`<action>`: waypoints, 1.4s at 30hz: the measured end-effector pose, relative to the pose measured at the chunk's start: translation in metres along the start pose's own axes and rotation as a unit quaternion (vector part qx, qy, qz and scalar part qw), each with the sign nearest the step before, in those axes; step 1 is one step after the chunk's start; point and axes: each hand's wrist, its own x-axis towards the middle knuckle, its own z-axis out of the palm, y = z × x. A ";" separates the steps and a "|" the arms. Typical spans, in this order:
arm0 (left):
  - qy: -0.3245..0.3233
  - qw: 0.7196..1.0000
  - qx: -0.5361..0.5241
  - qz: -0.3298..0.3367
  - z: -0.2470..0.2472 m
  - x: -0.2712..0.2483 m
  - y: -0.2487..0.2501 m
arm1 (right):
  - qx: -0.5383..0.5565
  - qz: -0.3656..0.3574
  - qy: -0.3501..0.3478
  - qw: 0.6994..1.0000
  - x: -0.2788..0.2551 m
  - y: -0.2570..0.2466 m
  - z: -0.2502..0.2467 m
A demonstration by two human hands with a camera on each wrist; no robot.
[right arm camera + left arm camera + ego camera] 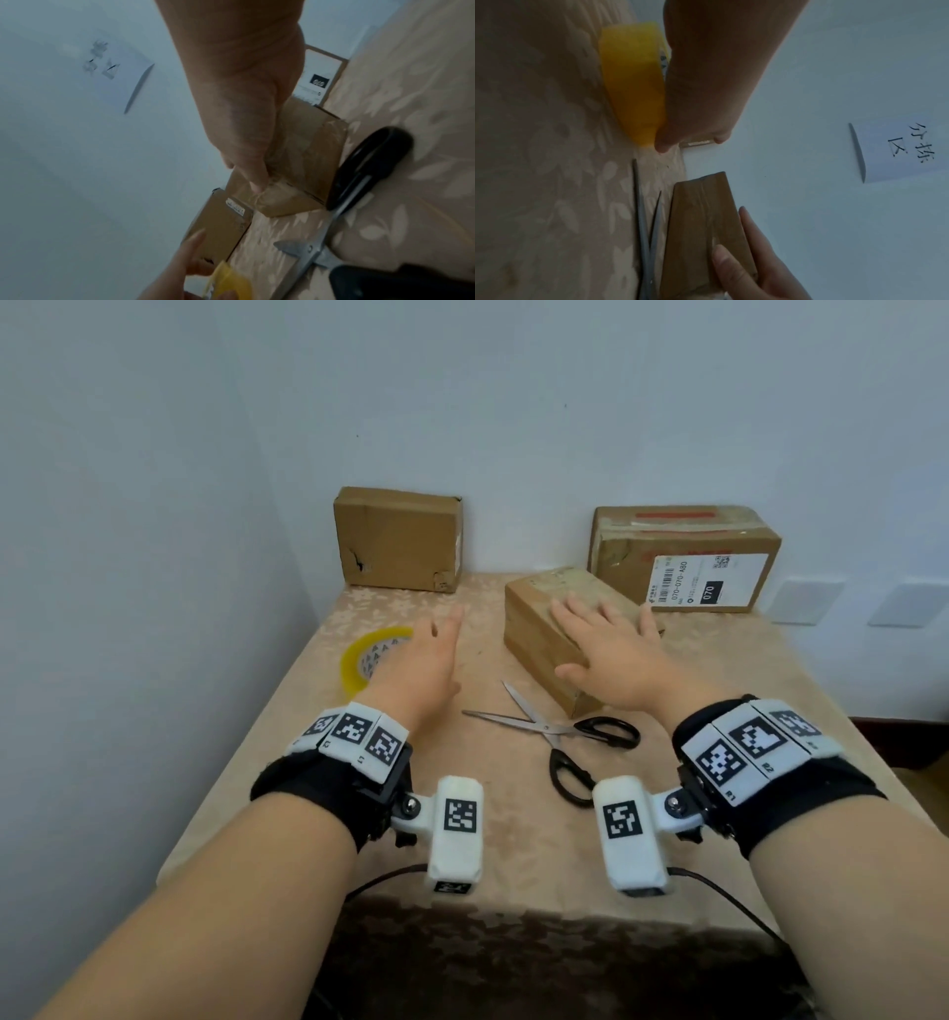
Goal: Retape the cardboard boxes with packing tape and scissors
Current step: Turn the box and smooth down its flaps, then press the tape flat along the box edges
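Cardboard boxes, three of them, stand on the table: a small box in the middle, a plain box at the back wall, and a labelled box at the back right. The right hand lies flat on the small box with straight fingers. The left hand, fingers relaxed, is over one yellow tape roll, not gripping it. One pair of black-handled scissors lies open near the small box.
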 end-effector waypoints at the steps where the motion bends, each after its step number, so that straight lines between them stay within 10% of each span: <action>1: 0.011 1.000 0.008 -0.006 -0.002 0.001 0.002 | 0.020 0.005 0.025 0.999 -0.003 0.004 0.001; 5: 0.084 0.994 -0.073 0.011 -0.011 0.007 0.019 | 0.192 0.144 0.100 0.966 -0.016 0.022 0.005; 10: 0.063 0.964 -0.257 0.020 -0.010 0.011 0.046 | 0.367 0.119 0.130 0.913 -0.023 0.038 0.002; 14: -0.009 0.894 -0.448 -0.014 -0.006 0.009 0.058 | 0.556 0.160 0.122 0.807 -0.027 0.037 -0.010; 20: 0.055 0.772 -0.631 -0.057 -0.005 0.016 0.083 | 0.624 0.164 0.029 0.763 -0.028 0.027 -0.009; 25: 0.054 0.817 -0.574 0.010 -0.014 0.017 0.085 | 0.629 0.169 -0.010 0.758 -0.031 0.025 -0.012; 31: 0.036 0.826 -0.562 0.012 -0.029 0.008 0.063 | 0.693 0.230 -0.020 0.683 -0.033 0.029 -0.022; 42: 0.084 0.838 -0.539 -0.018 -0.020 0.008 0.048 | 0.677 0.254 0.128 0.679 -0.020 0.026 -0.019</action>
